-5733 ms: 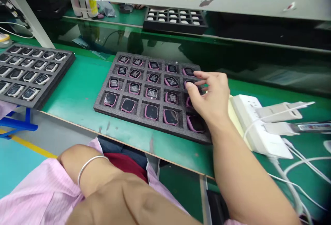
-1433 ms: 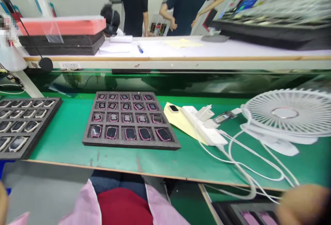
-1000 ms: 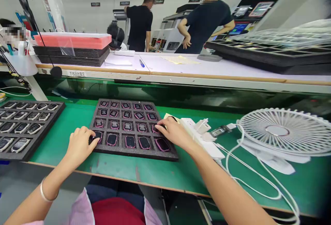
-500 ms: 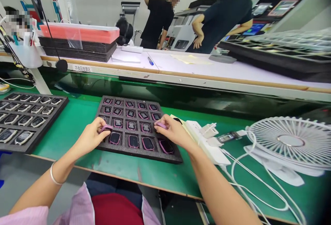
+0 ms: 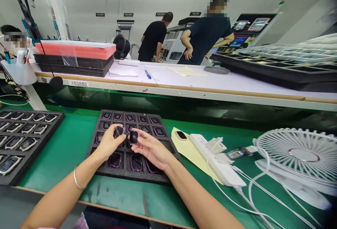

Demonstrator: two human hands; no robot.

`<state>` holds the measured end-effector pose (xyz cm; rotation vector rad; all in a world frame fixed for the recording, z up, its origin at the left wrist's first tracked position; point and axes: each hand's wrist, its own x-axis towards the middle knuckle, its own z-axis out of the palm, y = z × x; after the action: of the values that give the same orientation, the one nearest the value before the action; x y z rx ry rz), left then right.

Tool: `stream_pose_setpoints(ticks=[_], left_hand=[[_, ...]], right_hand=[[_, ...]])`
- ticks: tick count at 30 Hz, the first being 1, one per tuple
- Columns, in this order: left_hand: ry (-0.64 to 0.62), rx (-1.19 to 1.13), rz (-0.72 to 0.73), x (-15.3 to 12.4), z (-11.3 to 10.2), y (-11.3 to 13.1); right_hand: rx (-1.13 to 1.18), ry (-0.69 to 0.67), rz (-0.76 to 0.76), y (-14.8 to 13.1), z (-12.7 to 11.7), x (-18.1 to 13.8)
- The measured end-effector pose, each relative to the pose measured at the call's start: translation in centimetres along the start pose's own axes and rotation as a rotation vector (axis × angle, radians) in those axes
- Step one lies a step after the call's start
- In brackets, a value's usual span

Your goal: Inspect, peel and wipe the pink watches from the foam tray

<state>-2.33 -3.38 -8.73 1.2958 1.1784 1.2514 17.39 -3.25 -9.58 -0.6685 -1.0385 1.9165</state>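
Both hands are raised close together over a dark foam tray (image 5: pixel 126 176) of purple-rimmed smartwatch bodies. Between thumb and fingers, my left hand (image 5: pixel 109 141) pinches one purple watch body (image 5: pixel 119 131), its dark face tilted. My right hand (image 5: pixel 152 148) grips a second purple watch body (image 5: pixel 134 137) by its edge, the dark screen turned towards me. In the tray, more watch bodies (image 5: pixel 136 163) lie in square pockets, several with white text on their screens. My hands hide part of the middle rows.
Left stands another foam tray (image 5: pixel 39 141) of pale-rimmed watches. On the right are yellow paper (image 5: pixel 195 155) with one watch (image 5: pixel 181 135), a power strip (image 5: pixel 218 162), white cables and a fan (image 5: pixel 302 155). A raised shelf (image 5: pixel 168 85) runs behind; people stand beyond.
My hands have come together over the tray from its left and right sides, each carrying a watch body. The held watches now show their faces. The camera view has shifted.
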Motion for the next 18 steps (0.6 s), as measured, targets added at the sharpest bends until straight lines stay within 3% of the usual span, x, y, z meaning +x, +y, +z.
stream_pose_setpoints(ticks=[5, 9, 12, 18], left_hand=[[-0.030, 0.113, 0.064, -1.0, 0.2, -0.5], [-0.026, 0.134, 0.030, -1.4, 0.5, -0.3], [-0.031, 0.006, -0.012, -1.6, 0.6, 0.2], [-0.066, -0.421, -0.272, -1.3, 0.2, 1.9]], right_hand=[[0.005, -0.025, 0.032, 0.9, 0.4, -0.8], [0.012, -0.015, 0.031, 0.9, 0.6, -1.0], [-0.004, -0.007, 0.022, 0.8, 0.6, -1.0], [-0.106, -0.031, 0.017, 0.4, 0.5, -1.2]])
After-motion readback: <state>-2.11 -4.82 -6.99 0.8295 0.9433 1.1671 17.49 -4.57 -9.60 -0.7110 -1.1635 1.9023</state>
